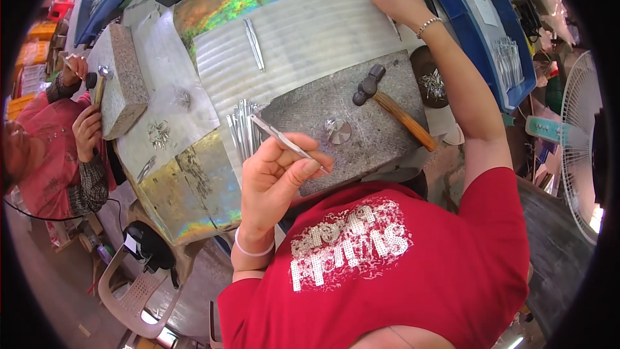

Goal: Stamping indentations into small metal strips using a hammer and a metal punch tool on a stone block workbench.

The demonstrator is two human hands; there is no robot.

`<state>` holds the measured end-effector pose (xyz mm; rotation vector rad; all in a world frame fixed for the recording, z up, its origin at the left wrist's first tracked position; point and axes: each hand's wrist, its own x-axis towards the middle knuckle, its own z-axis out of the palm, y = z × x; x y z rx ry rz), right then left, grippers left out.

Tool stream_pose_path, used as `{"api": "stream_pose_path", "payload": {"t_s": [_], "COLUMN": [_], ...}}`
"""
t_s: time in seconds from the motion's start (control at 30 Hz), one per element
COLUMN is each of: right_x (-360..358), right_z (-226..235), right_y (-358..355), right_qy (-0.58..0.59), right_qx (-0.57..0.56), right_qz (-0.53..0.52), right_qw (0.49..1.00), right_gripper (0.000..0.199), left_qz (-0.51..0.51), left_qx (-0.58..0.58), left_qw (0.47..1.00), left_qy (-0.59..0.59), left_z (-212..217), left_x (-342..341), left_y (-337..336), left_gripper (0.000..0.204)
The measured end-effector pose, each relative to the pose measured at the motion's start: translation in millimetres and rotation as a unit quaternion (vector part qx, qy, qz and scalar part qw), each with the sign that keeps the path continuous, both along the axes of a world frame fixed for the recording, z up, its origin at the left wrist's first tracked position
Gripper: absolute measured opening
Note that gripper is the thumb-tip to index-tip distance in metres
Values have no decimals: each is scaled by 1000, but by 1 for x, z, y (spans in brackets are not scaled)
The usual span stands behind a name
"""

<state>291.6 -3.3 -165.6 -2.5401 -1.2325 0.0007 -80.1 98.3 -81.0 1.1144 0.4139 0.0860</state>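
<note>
Tweezer-like piece (283, 137) is pinched in left hand (274, 178), frame centre; right hand's (398, 1) grip, upper right, can't be told. Work judged unfinished: hammer (399, 114) unheld, similar pieces (241, 130) bundled left of centre.

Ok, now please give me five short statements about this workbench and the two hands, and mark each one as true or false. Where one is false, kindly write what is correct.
1. The left hand holds a slim silver tool. True.
2. The hammer lies inside a blue tray. False: it lies on the stone slab.
3. A round metal disc lies on the slab. True.
4. The right hand grips the hammer's handle. False: it is beyond the slab's far edge, apart from the hammer.
5. The dark oval dish holds small metal pieces. True.
</note>
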Motion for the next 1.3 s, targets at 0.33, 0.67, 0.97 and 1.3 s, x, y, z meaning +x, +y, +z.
{"api": "stream_pose_path", "payload": {"t_s": [0.33, 0.67, 0.97, 1.3], "right_x": [-46, -188, -209, -214], "right_z": [29, 93, 87, 83], "right_y": [-29, -111, -120, -120], "right_qy": [-25, 194, 90, 114], "right_qx": [101, 78, 17, 16], "right_qz": [-24, 13, 21, 4], "right_qw": [994, 978, 996, 993], "right_gripper": [24, 21, 37, 35], "left_qz": [35, 14, 68, 82], "left_qx": [125, 338, 379, 383], "left_qw": [991, 939, 919, 919], "left_qy": [-37, -63, -82, -52], "left_z": [-17, -27, -25, -25], "left_x": [27, 31, 34, 32], "left_y": [-16, -24, -31, -36], "left_gripper": [9, 7, 6, 2]}}
